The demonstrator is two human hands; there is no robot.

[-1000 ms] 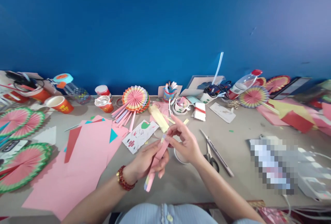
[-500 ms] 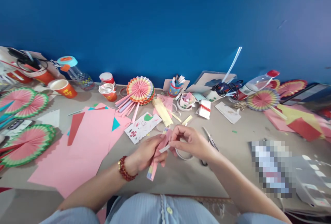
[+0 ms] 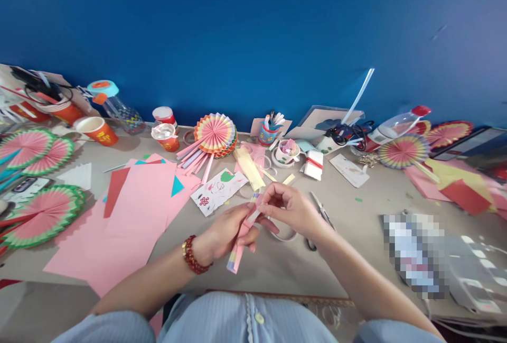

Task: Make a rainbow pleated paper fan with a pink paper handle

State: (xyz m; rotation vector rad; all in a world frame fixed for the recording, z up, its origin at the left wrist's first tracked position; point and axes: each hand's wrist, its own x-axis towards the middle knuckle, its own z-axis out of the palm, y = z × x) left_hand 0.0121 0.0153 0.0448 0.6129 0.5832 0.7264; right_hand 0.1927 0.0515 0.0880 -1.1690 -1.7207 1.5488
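My left hand (image 3: 226, 231) is closed around a narrow folded paper strip (image 3: 235, 261), pink with pastel-striped edges, which slants upward between thumb and fingers. Thumb and forefinger of my right hand (image 3: 292, 210) pinch at a short white tape strip (image 3: 252, 217) lying against the pink paper near its upper end. Behind my right fingers, a white ring like a tape roll (image 3: 288, 238) is partly hidden. Scissors (image 3: 325, 211) rest just right of that hand. Beyond my left hand is a white printed packet (image 3: 216, 195) with red and green marks.
Pink paper sheets (image 3: 138, 211) spread at left, beside green-edged paper fans (image 3: 47, 211). Along the blue wall stand an orange paper cup (image 3: 101, 134), a stack of round fans (image 3: 215, 134), a pen cup (image 3: 268, 134) and a bottle (image 3: 396, 123). A pixelated object (image 3: 414, 258) lies at right.
The white tape strip, earlier sticking out at an angle across the folded paper, now lies along it. My right fingers stay close to the paper's upper end.
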